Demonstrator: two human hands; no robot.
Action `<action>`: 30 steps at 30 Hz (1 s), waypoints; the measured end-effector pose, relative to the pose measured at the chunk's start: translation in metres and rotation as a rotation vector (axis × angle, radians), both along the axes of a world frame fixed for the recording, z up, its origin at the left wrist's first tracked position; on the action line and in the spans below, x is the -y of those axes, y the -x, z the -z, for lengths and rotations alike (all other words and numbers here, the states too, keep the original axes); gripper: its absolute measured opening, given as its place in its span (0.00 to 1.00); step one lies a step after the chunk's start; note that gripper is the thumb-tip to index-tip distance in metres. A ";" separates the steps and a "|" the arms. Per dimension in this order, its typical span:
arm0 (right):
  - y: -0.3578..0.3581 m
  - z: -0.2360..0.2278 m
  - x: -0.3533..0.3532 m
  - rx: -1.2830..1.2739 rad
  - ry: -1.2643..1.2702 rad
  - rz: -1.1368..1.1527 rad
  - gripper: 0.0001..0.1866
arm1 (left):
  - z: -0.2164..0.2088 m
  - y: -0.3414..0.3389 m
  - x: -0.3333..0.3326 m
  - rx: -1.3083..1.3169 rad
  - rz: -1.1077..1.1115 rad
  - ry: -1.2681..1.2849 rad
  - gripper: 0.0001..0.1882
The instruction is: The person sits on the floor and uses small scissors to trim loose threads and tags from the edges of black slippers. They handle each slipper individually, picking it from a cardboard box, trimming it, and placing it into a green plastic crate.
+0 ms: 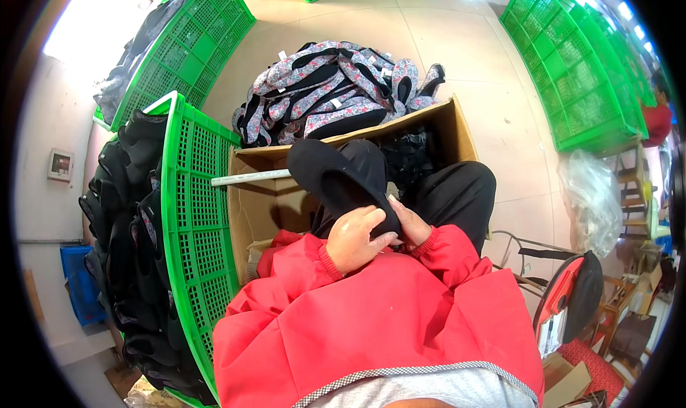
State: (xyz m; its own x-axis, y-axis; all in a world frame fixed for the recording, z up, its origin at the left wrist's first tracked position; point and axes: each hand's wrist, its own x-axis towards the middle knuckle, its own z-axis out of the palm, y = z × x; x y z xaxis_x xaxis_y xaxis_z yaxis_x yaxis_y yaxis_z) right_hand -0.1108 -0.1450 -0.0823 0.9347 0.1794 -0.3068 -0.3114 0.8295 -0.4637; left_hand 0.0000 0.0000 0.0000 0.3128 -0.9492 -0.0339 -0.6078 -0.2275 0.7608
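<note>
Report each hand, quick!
Left hand: closed, holding the black shoe by its near end.
Right hand: against that end; fingers partly hidden, grip can't be told.

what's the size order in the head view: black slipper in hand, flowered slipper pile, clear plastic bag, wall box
1. Flowered slipper pile
2. Black slipper and clear plastic bag: too alike to rank
3. Wall box

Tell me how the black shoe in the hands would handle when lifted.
The black shoe looks soft and probably flexible, given its matte, fabric-like surface. It likely keeps some shape, since its opening gapes.
</note>
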 end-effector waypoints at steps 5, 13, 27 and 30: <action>0.002 -0.015 -0.020 -0.170 0.324 0.199 0.24 | 0.010 0.008 0.000 -0.123 0.013 0.032 0.12; 0.002 -0.016 -0.006 -0.074 0.305 0.042 0.25 | 0.020 0.022 -0.007 -0.055 -0.112 0.182 0.08; 0.001 -0.049 0.037 0.097 0.883 -0.078 0.22 | -0.041 -0.076 -0.041 0.332 -0.503 0.421 0.09; -0.003 -0.059 0.055 0.398 1.259 -0.153 0.25 | -0.034 -0.088 -0.054 -0.090 -0.382 0.120 0.19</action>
